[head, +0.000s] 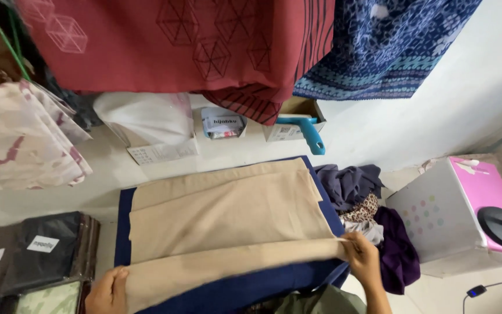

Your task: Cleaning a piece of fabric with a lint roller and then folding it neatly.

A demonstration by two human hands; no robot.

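Beige cloth [228, 215]: large tan fabric, folded in layers, spread flat over the dark blue mat [124, 227]; covers most of the mat, blue showing along its left edge and near edge. Near fold of the cloth is stretched between the two hands.
Right hand [362, 259]: at the cloth's near right corner; thumb and fingers pressed together, pinching the corner of the fold. Forearm runs off toward the bottom edge.
Left hand [108, 291]: at the cloth's near left corner; fingers curled over the cloth edge, gripping it. Fingertips partly hidden under the fabric, so exact pinch cannot be told.
Clothes pile [373, 215]: just right of the cloth, touching the mat edge; grey-purple piece on top, patterned piece in the middle, deep purple piece nearest.
White and pink box [443, 218]: right of the clothes pile, well apart from the cloth; black round lamp base [501, 225] sits on its pink top.
Packed garments [30, 253]: left of the cloth, dark folded items in clear bags with white labels.
Blue-handled tool [309, 131]: beyond the cloth's far right corner, lying on a small carton.
Red patterned fabric [175, 40]: hangs above the cloth's far side; blue patterned fabric [384, 46] hangs to its right.
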